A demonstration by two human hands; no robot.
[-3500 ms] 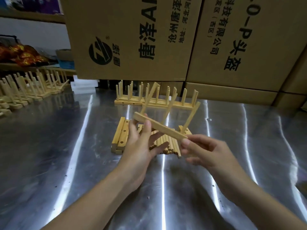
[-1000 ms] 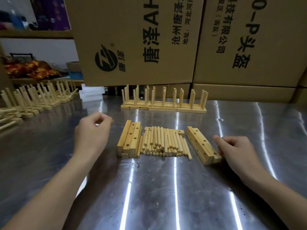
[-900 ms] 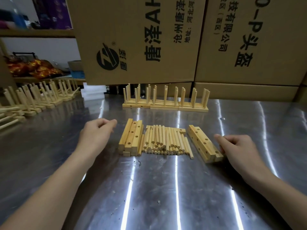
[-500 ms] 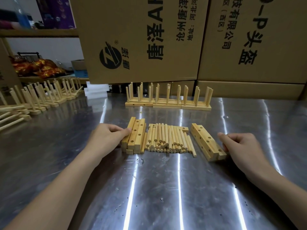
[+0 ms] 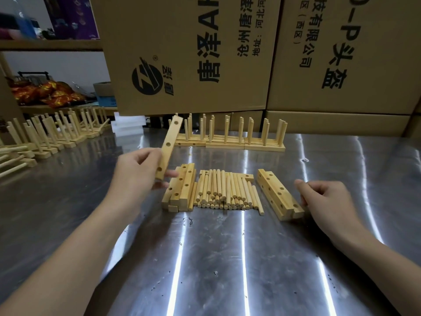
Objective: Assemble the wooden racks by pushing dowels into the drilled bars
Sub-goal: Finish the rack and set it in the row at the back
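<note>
On the steel table [image 5: 205, 258], dowels [image 5: 223, 190] lie between two stacks of bars, near at hand. The left hand [image 5: 136, 176] grasps one drilled bar [image 5: 169, 147], raised with its holes showing, probably for loading. The right hand [image 5: 325, 199] rests curled against the right stack [image 5: 278, 195]; I cannot tell if it grips.

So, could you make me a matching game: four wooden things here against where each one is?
Things: 1 lifted bar; 2 loose dowels; 3 finished racks; 4 right-side bar stack.
Places: A upright below the cardboard boxes; B heaped in the middle; C gripped by the left hand; D lying beside the right hand.
Pairs: 1-C, 2-B, 3-A, 4-D.
</note>
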